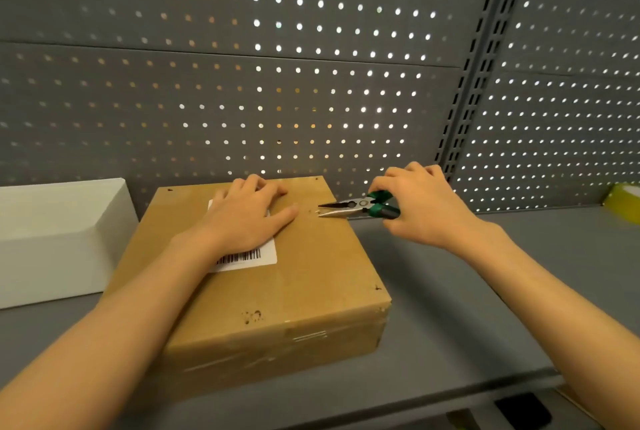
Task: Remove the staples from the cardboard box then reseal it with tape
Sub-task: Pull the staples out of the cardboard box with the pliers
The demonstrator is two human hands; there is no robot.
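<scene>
Head view: cardboard box (277, 291) sits closed on the grey bench (450, 308), turned at a slight angle, its far edge close to the perforated back panel (242, 83). Left hand (247, 213) lies flat on the box top, fingers straight and spread, pressing down, partly covering a white barcode label (254, 256) stuck on the lid. Right hand (420, 201) hovers by the box's far right edge with fingers curled round the green-and-black handles of needle-nose pliers (349, 207). Plier jaws point left toward the left hand's fingertips and stand slightly parted, tips over the lid near a tiny glint that may be a staple (317, 211); too small to be sure. Small puncture holes (252, 317) show near the front edge of the lid, a few more at the corners. Clear tape (308, 336) shines on the box's front face. White box (59, 239) stands just left of the cardboard box, not clearly touching. A yellow object (623, 201) at the far right edge, cut off by the frame, unidentifiable. Slotted upright (485, 59) runs up the back wall on the right.
</scene>
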